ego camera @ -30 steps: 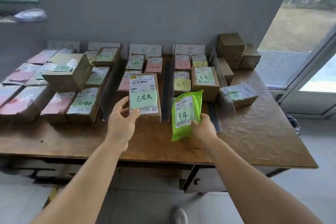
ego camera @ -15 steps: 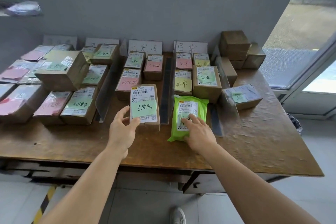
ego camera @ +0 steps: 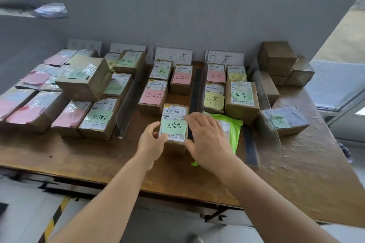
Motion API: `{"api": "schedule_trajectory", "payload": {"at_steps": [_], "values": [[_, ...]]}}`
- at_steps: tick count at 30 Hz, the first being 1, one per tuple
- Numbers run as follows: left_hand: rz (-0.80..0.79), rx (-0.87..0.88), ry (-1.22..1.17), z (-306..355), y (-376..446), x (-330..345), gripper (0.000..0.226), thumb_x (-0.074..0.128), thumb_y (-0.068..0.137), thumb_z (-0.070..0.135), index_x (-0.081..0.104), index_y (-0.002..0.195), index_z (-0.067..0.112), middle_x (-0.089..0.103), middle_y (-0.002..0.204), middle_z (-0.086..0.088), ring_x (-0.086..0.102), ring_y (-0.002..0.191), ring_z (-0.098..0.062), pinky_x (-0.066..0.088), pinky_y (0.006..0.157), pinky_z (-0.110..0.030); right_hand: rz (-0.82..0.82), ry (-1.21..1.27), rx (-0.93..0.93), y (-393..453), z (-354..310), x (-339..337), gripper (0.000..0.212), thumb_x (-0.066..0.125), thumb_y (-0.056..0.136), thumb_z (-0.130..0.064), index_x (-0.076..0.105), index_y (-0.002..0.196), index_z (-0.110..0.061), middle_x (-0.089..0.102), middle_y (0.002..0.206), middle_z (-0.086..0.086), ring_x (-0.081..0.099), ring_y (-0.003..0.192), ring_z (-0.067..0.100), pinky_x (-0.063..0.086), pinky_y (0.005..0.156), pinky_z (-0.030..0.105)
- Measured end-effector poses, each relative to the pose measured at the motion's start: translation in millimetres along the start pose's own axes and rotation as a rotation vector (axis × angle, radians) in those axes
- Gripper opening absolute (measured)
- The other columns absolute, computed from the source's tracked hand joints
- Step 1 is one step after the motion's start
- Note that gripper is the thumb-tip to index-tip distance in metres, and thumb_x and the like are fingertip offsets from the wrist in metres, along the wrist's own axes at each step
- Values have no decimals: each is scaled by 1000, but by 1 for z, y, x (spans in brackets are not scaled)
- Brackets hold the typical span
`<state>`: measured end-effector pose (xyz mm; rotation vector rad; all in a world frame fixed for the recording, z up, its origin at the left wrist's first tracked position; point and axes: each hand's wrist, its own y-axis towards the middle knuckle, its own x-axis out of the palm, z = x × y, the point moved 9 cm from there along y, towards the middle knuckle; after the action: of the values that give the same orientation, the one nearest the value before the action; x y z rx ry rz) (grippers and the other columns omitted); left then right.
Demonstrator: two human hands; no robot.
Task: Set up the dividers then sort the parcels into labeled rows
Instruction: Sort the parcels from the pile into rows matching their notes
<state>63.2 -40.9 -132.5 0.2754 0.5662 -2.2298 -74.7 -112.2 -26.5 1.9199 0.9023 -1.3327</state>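
At frame centre, our left hand [ego camera: 151, 142] clamps the small brown cardboard parcel with the green note [ego camera: 174, 124], steadying it in its row on the wooden surface [ego camera: 98, 156]; our right hand [ego camera: 209, 140], fingers apart, reaches across.

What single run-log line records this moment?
left hand: grips brown cardboard box with green note | right hand: open, at the box's right side | bright green plastic mailer bag: flat on wooden table
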Motion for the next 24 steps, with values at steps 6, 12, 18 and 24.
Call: {"api": "schedule_trajectory", "payload": {"at_steps": [6, 12, 18, 24], "values": [[60, 0, 139, -10, 33, 2, 36, 60, 93, 22, 48, 127, 27, 61, 125, 0, 56, 101, -14, 52, 79, -31, -393, -355, -107, 38, -20, 71, 44, 51, 94, -21, 47, 137, -13, 49, 137, 9, 41, 129, 27, 16, 117, 44], [65, 357, 670, 31, 38, 6, 40, 55, 94, 32, 49, 133, 23, 38, 137, 0, 37, 124, -19, 40, 96, -34, -488, -482, -73, 68, -5, 96, 47, 48, 95, -20, 40, 140, -8, 48, 135, 12, 45, 123, 28, 24, 112, 41], [-127, 696, 1046, 59, 43, 39, 46, 51, 92, 33, 49, 137, 21, 46, 139, 5, 32, 134, -14, 23, 110, -29, -511, -553, -44, 97, 8, 96, 46, 44, 98, -26, 39, 140, -8, 47, 137, 11, 43, 126, 27, 21, 111, 40], [-208, 717, 1201, 70, 71, 56, 52, 57, 91, 16, 42, 141, 19, 43, 144, 1, 38, 133, -15, 24, 111, -30, -496, -593, -18, 122, 21, 92, 46, 43, 98, -25, 40, 140, -8, 46, 139, 11, 40, 129, 27, 16, 113, 41]]}}
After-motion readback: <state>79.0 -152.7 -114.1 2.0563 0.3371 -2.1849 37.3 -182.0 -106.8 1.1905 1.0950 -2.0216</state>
